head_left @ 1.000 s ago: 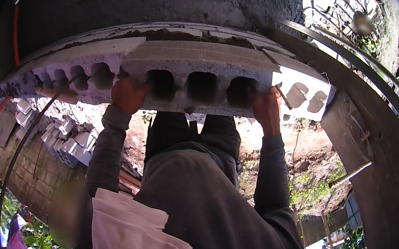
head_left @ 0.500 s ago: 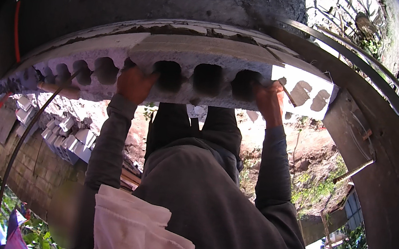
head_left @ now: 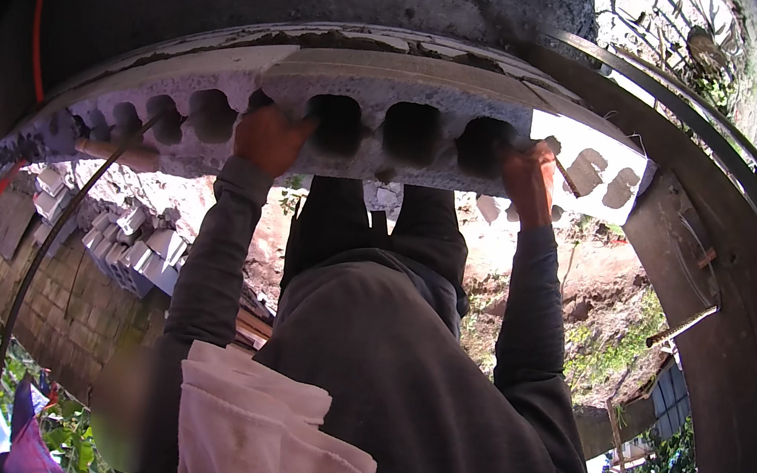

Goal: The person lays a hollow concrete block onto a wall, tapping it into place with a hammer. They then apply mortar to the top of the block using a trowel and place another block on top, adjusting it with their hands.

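One red cord (head_left: 38, 43) runs down the far left, then a black cable (head_left: 58, 227) and a pile of blocks (head_left: 125, 262). Your left hand (head_left: 269, 141) is clenched on the left end of the hollow block (head_left: 371, 141), which lies along the wall (head_left: 411, 49) before you; your right hand (head_left: 529, 178) clasps its right end, fingertips hidden.

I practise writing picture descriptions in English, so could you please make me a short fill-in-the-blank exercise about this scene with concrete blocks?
1. The bare left hand and bare right hand grip a grey hollow concrete block, and ____ large dark holes show between them.
2. The pale pinkish-white cloth hangs on the person's ____ side.
3. The brightly sunlit end of the block row lies beyond the ____ hand.

Missing words: three; left; right
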The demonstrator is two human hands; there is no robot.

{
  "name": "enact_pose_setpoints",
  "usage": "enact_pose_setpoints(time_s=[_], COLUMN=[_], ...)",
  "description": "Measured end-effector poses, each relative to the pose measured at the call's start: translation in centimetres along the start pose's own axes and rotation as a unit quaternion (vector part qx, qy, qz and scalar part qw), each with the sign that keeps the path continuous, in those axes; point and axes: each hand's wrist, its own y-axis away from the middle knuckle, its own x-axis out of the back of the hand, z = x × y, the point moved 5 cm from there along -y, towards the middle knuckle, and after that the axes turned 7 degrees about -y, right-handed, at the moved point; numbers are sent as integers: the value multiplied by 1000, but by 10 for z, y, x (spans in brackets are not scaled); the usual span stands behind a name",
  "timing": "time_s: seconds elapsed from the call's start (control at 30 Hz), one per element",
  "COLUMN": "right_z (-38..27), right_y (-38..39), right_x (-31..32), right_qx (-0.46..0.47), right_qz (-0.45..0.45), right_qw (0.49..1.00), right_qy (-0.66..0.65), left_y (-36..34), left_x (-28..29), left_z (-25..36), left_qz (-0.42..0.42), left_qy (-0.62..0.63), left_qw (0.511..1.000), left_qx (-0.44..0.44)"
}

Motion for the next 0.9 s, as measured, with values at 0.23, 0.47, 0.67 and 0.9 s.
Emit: enact_pose_setpoints(time_s=[0.23, 0.47, 0.67, 0.9], right_z=[-3, 8, -7, 2], right_y=[-2, 1, -16, -14], right_x=[10, 6, 32, 23], right_qx=[-16, 47, -214, -284], right_qz=[33, 71, -15, -42], right_qw=[999, 992, 953, 935], right_qy=[-16, -97, -214, -207], left_y=[-4, -6, -6, -1], left_x=[-8, -13, 8, 3], left_z=[-8, -6, -4, -5], left_qz=[-41, -70, -124, -70], left_qy=[-8, 11, 77, 88], left_qw=[998, 997, 978, 982], left_qx=[41, 19, 152, 151])
